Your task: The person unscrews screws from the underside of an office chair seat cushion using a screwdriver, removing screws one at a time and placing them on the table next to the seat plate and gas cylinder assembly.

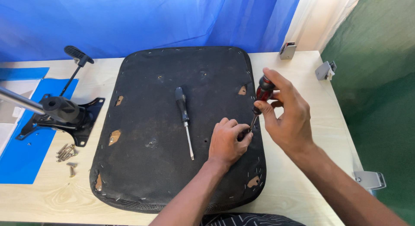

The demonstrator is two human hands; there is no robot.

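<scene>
Right hand (pixel 285 115) — closed round the red-and-black handle of a screwdriver (pixel 260 98), shaft angled down to the seat base (pixel 142 165). Left hand (pixel 227 141) — fingers curled, pinching at the tip, steadying it on the black underside. Second screwdriver (pixel 183 118) lies loose mid-panel. Chair mechanism (pixel 65 115) already off, resting on the desk (pixel 298 195) beside loose screws (pixel 65 152); work at the right edge looks unfinished.
</scene>
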